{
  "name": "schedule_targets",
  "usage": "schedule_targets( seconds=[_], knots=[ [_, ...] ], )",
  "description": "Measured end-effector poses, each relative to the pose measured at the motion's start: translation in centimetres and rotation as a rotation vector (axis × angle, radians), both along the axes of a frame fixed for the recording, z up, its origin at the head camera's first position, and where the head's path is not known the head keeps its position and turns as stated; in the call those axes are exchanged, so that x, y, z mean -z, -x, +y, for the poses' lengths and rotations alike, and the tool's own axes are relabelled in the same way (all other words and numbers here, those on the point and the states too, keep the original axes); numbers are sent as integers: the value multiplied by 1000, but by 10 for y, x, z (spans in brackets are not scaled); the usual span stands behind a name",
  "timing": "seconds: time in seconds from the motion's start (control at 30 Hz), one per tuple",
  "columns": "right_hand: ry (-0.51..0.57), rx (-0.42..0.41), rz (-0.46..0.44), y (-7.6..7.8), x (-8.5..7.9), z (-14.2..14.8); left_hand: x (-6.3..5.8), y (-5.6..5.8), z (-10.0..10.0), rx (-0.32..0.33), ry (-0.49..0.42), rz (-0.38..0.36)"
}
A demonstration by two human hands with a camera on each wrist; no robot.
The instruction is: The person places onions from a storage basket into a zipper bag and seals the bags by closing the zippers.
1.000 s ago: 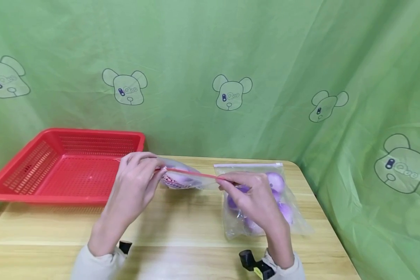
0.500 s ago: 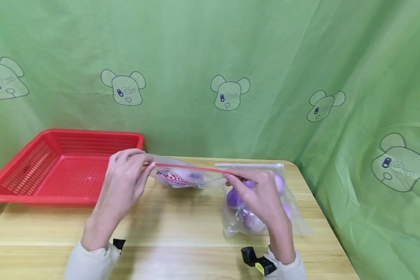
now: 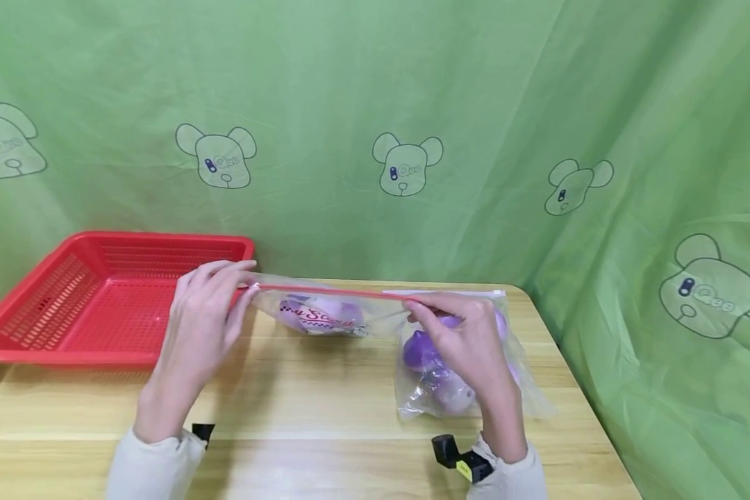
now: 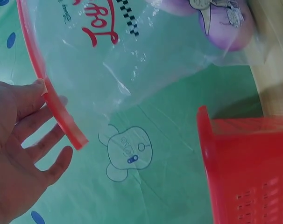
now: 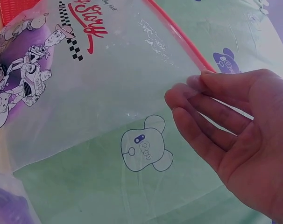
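Note:
A see-through zip bag [image 3: 321,312] with a red strip along its top, red lettering and cartoon figures hangs between my hands. Rounded purple pieces [image 4: 228,28] bulge at its bottom. Thumb and finger of my left hand [image 3: 196,323] pinch the red strip near its left end; in the left wrist view the tip of the strip sticks out past them. My right hand [image 3: 469,347] pinches the strip's other end, its remaining fingers bent below. Behind that hand, on the table, lies a second clear zip bag [image 3: 412,399] with a white strip, partly hidden, holding several purple-and-white rounded pieces.
A red plastic basket [image 3: 131,357] with slotted sides stands at the table's left, close to my left hand. The wooden table [image 3: 325,417] ends at a green curtain [image 3: 325,208] printed with bear heads, which also hangs along the right side.
My left hand has moved left along the red strip, so more of it shows between my hands. My right hand has shifted slightly right and up. The bag's printed front faces me more.

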State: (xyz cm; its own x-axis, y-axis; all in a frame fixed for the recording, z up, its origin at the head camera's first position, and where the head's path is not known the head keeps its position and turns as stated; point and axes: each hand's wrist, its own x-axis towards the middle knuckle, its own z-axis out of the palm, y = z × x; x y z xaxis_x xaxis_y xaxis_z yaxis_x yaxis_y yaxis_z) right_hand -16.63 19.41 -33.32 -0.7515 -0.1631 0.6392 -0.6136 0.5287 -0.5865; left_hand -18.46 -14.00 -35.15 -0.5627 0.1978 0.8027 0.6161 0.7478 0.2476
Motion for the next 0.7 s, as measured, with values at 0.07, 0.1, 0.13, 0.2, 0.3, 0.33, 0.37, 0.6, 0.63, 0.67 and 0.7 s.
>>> schedule_targets(
  seconds=[0.07,0.1,0.13,0.2,0.3,0.33,0.37,0.6,0.63,0.67,0.7],
  knots=[
    [5,14,-13,0,0,2,-1,0,-2,-5,-8,5],
    [6,21,-19,0,0,3,-1,0,-3,-8,-13,6],
    [7,28,-23,0,0,4,-1,0,-4,-12,-17,4],
    [11,38,-27,0,0,6,-1,1,-6,-21,-18,-7],
    [24,49,-20,0,1,9,0,1,-11,-39,-19,-30],
    [31,50,-14,0,1,10,1,1,-13,-46,-23,-36],
    [32,51,-2,1,1,11,1,1,-14,-52,-27,-40],
    [72,39,83,4,-1,12,-2,-3,-16,-80,-37,-62],
    [92,39,92,5,-1,13,-2,-4,-14,-77,-45,-64],
    [113,39,98,5,-1,12,-3,-4,-12,-70,-60,-67],
    [135,36,106,5,-1,12,-4,-5,-11,-60,-82,-71]
  ],
)
